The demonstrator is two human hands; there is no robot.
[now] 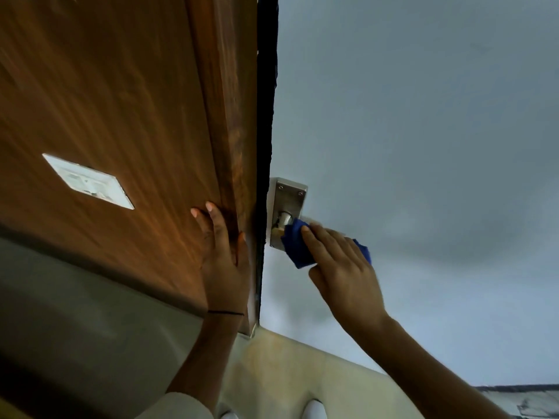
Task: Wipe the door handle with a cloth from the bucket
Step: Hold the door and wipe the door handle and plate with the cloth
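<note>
A metal door handle (284, 220) on a steel backplate (289, 189) is fixed to a pale grey-blue door (423, 131). My right hand (341, 267) is wrapped around the lever with a blue cloth (295, 240) pressed between palm and metal, so most of the lever is hidden. My left hand (222, 255) lies flat with fingers spread against the brown wooden frame (230, 116) beside the door's edge. No bucket is in view.
A white switch plate (87, 181) sits on the wooden panel to the left. A dark gap (266, 86) runs between frame and door. Beige floor (302, 373) and the toes of white shoes (314, 409) show at the bottom.
</note>
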